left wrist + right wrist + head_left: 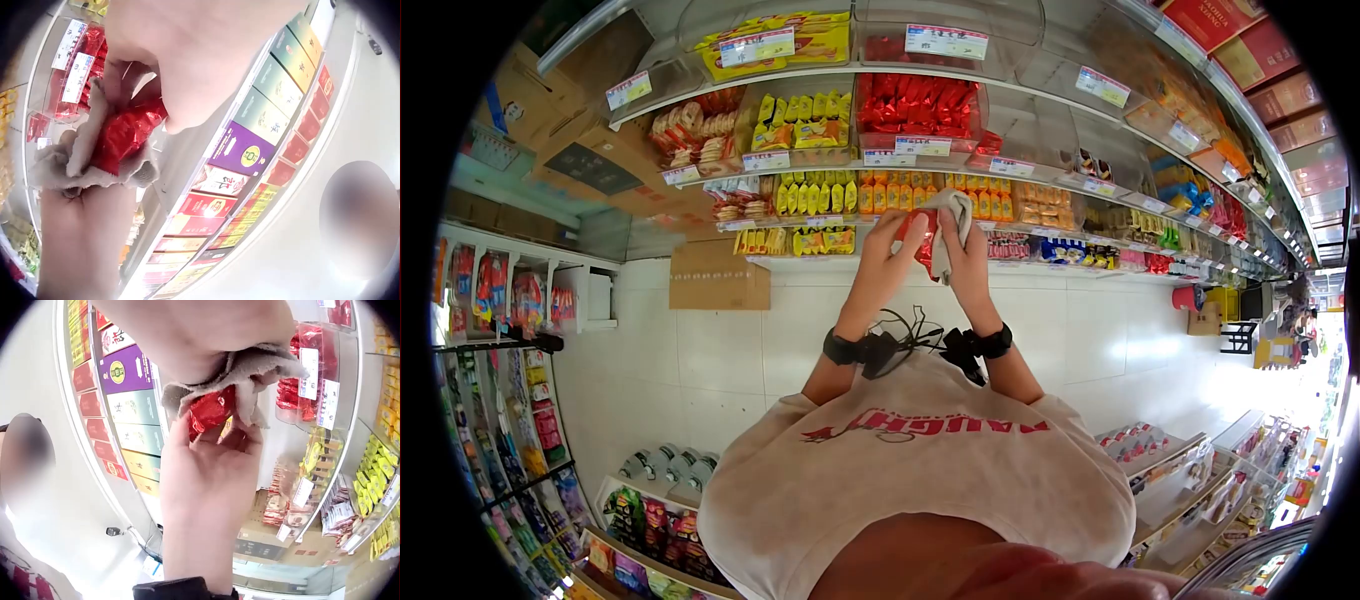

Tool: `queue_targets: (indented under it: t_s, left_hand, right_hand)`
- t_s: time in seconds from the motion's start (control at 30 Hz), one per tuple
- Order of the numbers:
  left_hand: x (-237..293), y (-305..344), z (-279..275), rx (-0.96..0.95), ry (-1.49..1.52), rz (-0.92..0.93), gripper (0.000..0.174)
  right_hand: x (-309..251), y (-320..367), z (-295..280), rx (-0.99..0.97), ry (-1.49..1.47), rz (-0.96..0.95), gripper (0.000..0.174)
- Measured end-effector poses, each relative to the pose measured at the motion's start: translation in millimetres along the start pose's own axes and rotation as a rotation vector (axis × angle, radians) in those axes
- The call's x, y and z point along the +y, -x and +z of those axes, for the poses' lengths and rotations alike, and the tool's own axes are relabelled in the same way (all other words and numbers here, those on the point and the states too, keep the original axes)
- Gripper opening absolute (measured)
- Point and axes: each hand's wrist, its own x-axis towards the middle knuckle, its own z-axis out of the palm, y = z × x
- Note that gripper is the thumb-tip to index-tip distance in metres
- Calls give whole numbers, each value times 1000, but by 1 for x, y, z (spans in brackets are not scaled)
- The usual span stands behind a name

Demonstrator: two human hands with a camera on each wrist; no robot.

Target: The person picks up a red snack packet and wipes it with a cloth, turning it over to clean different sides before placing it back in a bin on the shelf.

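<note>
Through the head camera I look down on a person's left hand [888, 248] and right hand [966, 258], close together in front of a pale shirt [920, 470] with red lettering. The left hand pinches a shiny red packet [925, 262] between thumb and fingers. The right hand grips a grey cloth [941, 248], bunched against the packet. The packet is held up in the air between the hands, in front of shop shelves [1040, 130]; my left wrist view shows its crinkled wrapper touching the cloth, though I cannot read any print on it. Each wrist wears a black strap [990, 343], with dark cables [912, 335] looping between.

Beyond the hands I see a clear bin of red packs [920, 105], yellow packs [805, 135] to its left, and orange packs [890, 190] on the row beneath. A cardboard box [720, 280] stands on the white tiled floor [1080, 330]. My left wrist view also shows a purple box [242, 149] between green boxes and red ones
</note>
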Motion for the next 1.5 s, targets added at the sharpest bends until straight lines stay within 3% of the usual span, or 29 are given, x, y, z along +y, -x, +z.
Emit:
queue_targets:
  t_s: [0.1,0.2,0.3,0.33,0.5,0.63,0.73,0.9,1.03,1.13,1.23,1.33,1.43,1.5]
  left_hand:
    - [-7,-1,-8,-22,-64,-86,28]
    - [-2,-5,-16,120,-42,-139,31]
    - [-13,-10,-10,103,-161,89,25]
    - [-14,-10,-4,66,-154,70,23]
    - [4,-7,29,-50,-93,-48,16]
    - [12,-7,55,-170,-131,-15,13]
    - [17,-11,82,-166,-96,-16,13]
    - [19,-19,118,-64,-192,125,15]
    - [17,-13,157,-65,-56,-48,24]
    - [20,-10,184,-93,-178,-252,32]
    - [18,-7,210,-135,86,-272,44]
    - [13,-9,216,-132,56,-356,51]
    - [6,-10,217,-25,48,-254,51]
    - [5,-13,213,-79,79,-175,52]
  right_hand:
    - [3,-3,8,108,7,-71,28]
    - [6,-2,11,172,-105,-108,30]
    - [2,2,-5,42,-74,7,30]
    - [1,4,-12,-28,-37,67,31]
    - [-2,0,-41,7,52,-134,27]
    - [2,2,-79,23,93,-212,29]
    - [3,5,-104,27,-156,-41,32]
    - [-1,17,-158,-162,-147,54,34]
    - [17,12,-190,-145,-89,-26,34]
    - [9,16,-214,-45,112,-75,35]
    - [17,17,-233,46,320,-389,39]
    - [23,11,-238,-85,294,-575,51]
    - [19,14,-223,-112,75,-474,57]
    - [33,9,-216,-112,-56,-342,51]
